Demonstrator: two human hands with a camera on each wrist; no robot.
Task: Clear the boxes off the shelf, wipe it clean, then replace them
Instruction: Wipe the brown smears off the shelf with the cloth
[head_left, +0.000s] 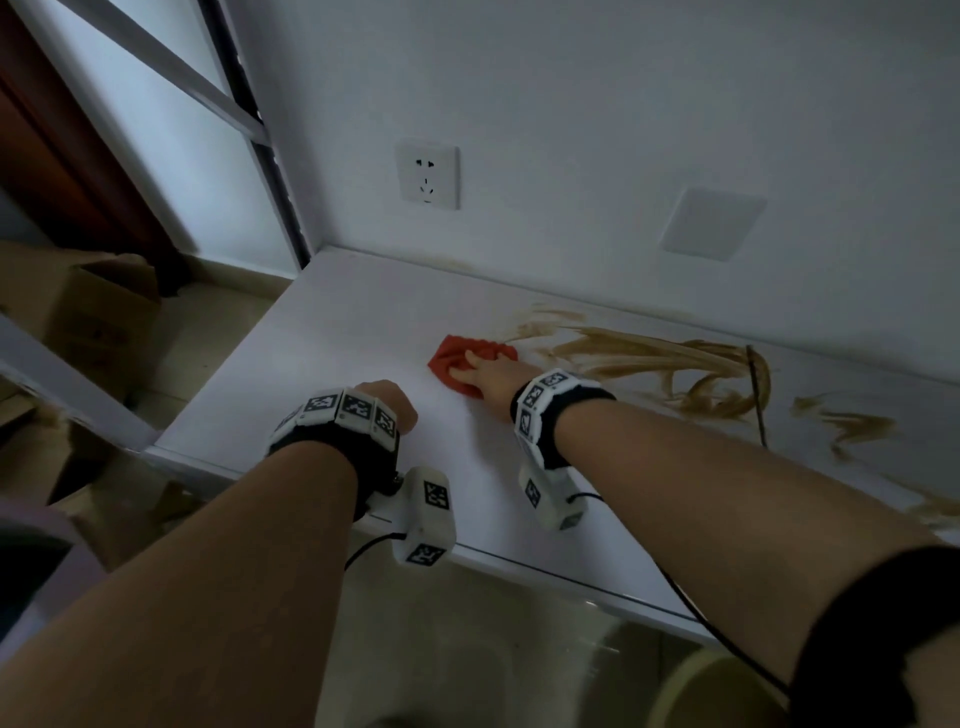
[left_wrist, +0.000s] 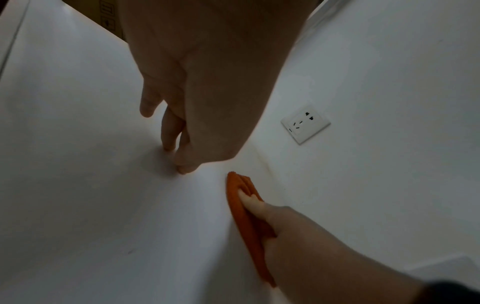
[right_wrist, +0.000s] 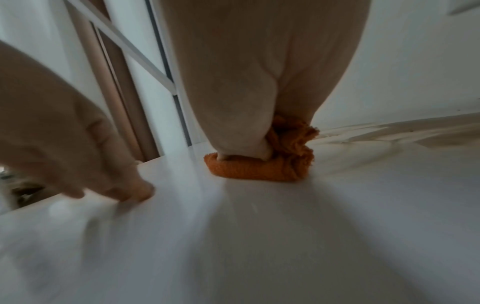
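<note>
The right hand is pressing an orange cloth flat on the white shelf, fingers seemingly gripping its folds, beside brown smears. The left hand is resting its extended fingertips on the shelf, holding nothing. Boxes are sitting on the floor, left.

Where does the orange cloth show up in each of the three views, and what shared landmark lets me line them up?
Head: the orange cloth lies mid-frame on the white shelf, under the right hand.
Left wrist: lower centre-right, a narrow strip under the right hand's fingers.
Right wrist: centre, bunched below the palm.
Shared landmark: the left hand, fingertips on the shelf, shows in all three; the wall socket only in head and left wrist.
</note>
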